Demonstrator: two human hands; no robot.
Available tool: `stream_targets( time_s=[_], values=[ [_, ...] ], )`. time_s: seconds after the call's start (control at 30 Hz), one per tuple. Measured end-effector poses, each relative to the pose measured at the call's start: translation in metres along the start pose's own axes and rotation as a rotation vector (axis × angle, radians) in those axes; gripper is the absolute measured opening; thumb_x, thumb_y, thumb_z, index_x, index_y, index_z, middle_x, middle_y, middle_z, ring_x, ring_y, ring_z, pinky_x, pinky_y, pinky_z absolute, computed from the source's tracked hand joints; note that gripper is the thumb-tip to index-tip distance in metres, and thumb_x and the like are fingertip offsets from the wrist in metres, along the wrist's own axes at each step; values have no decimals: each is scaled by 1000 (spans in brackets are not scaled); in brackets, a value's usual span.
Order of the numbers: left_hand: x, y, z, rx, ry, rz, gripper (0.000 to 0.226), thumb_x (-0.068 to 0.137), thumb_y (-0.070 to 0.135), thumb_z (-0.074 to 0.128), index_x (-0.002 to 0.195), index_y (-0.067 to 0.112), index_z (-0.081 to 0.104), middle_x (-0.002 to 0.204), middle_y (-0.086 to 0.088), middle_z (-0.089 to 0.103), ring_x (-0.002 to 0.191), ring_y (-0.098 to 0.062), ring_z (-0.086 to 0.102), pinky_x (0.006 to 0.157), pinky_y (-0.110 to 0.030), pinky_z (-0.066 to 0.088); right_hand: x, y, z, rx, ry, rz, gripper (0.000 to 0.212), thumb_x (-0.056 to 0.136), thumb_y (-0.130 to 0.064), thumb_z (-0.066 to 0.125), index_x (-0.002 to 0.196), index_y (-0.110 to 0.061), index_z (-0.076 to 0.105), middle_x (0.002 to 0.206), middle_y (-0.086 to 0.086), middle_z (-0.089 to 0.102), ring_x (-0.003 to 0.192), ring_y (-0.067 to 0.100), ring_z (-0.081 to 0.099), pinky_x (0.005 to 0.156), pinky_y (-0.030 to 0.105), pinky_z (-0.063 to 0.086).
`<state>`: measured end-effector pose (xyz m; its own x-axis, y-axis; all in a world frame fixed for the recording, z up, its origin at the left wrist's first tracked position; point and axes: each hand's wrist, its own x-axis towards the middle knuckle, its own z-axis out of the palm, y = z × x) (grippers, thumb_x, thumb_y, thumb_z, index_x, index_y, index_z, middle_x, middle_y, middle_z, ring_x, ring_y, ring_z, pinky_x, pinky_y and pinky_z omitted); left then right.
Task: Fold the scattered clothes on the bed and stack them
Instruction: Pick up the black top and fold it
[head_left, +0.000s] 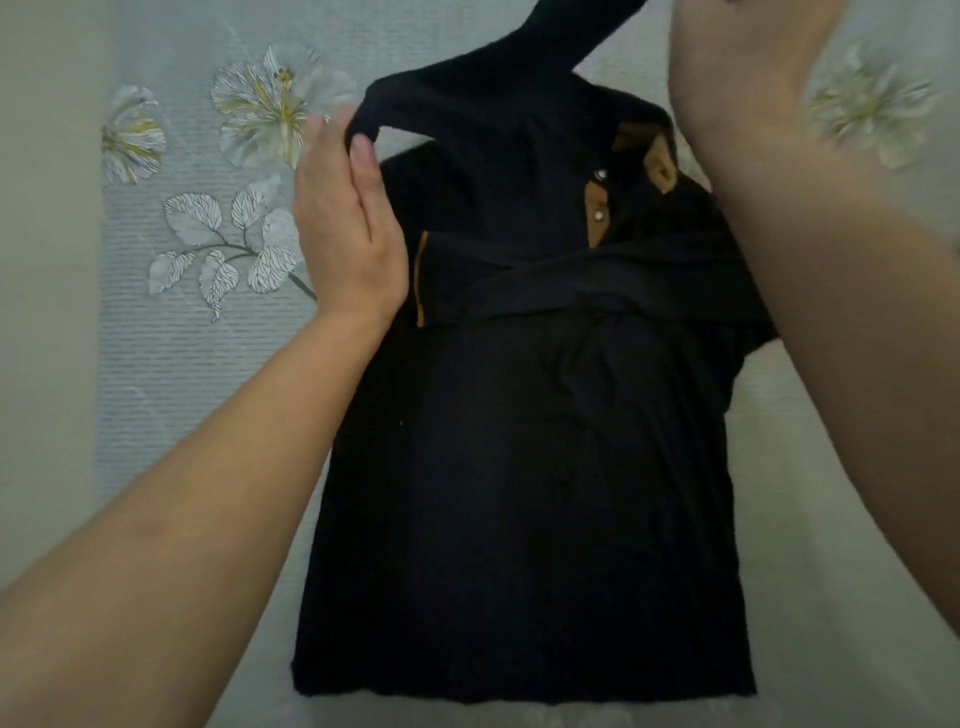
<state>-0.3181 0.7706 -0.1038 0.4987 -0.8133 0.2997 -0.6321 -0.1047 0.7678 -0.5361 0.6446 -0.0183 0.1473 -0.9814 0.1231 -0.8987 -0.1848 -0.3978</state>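
Starting closest to me, the black shirt (519, 467) lies flat, front up, on the flowery bed sheet (208, 364), hem nearest, so the body's ready for folding. One folded sleeve (571, 275) crosses the chest below the tan-trimmed collar (660, 166). Left hand (348, 234) pinches the raised sleeve (493, 93) at its shoulder fold, thumb on top, fingers mostly straight, I'd guess to set the crease. Sleeve's far end goes up toward the right hand (743, 67), whose fingers are cut off, so can't tell its grip.
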Motion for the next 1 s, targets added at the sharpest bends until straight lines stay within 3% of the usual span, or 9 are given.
stream_targets(
  time_s=[0.07,0.13,0.23,0.33,0.47,0.6,0.67,0.83,1.0],
  values=[
    [-27,16,-7,16,-23,10,38,107,24,31,132,8,55,131,-8,60,128,-27,53,107,-47,41,-30,35,-14,139,326,78,26,91,-26,43,66,-30,35,68,-14,27,79,15,44,73,15,24],
    [-63,18,-15,114,-136,35,37,107,22,32,135,9,53,143,-10,52,139,-27,42,116,-43,33,-70,78,-15,111,392,102,13,86,-9,49,83,-11,61,89,-7,52,90,15,51,78,13,32],
    [-111,0,-22,360,-457,59,42,107,28,32,141,13,51,156,-9,37,148,-23,26,121,-42,23,-126,133,-7,45,9,256,25,91,0,45,107,-7,64,120,14,54,114,21,50,94,5,25],
    [-146,-11,-22,541,-670,17,48,107,37,28,146,17,46,164,-7,20,152,-22,9,123,-48,12,-167,156,2,-58,-251,402,33,93,5,48,118,-11,63,137,13,47,127,25,46,104,23,31],
    [-153,6,-12,588,-571,20,50,104,45,29,147,23,43,165,-11,9,153,-26,1,122,-50,-1,-185,156,11,-25,-118,343,51,85,9,49,130,-13,54,147,16,37,136,29,41,113,32,33],
    [-137,21,14,706,-587,107,52,105,44,24,153,25,32,165,-11,11,152,-29,3,121,-58,1,-189,140,30,-91,-7,2,44,94,-7,45,135,-15,57,150,20,42,143,39,35,117,52,29],
    [-121,14,27,827,-723,105,59,103,53,18,157,29,14,166,-8,1,152,-29,-7,118,-64,-2,-186,131,42,-118,-126,-92,44,102,-26,42,145,-21,50,157,17,35,148,40,25,122,53,18],
    [-88,-13,37,948,-834,22,76,92,76,13,153,42,-15,162,0,-26,148,-33,-25,113,-68,-8,-183,147,76,-298,-422,57,79,98,-69,22,160,-28,-3,166,14,-14,152,37,-13,123,53,-5],
    [-87,-12,39,943,-881,17,80,89,79,14,154,40,-11,163,-3,-23,148,-36,-22,112,-69,-7,-186,144,81,-324,-421,67,90,91,-79,20,160,-27,-5,166,15,-15,152,39,-14,122,54,-8]
  ],
)
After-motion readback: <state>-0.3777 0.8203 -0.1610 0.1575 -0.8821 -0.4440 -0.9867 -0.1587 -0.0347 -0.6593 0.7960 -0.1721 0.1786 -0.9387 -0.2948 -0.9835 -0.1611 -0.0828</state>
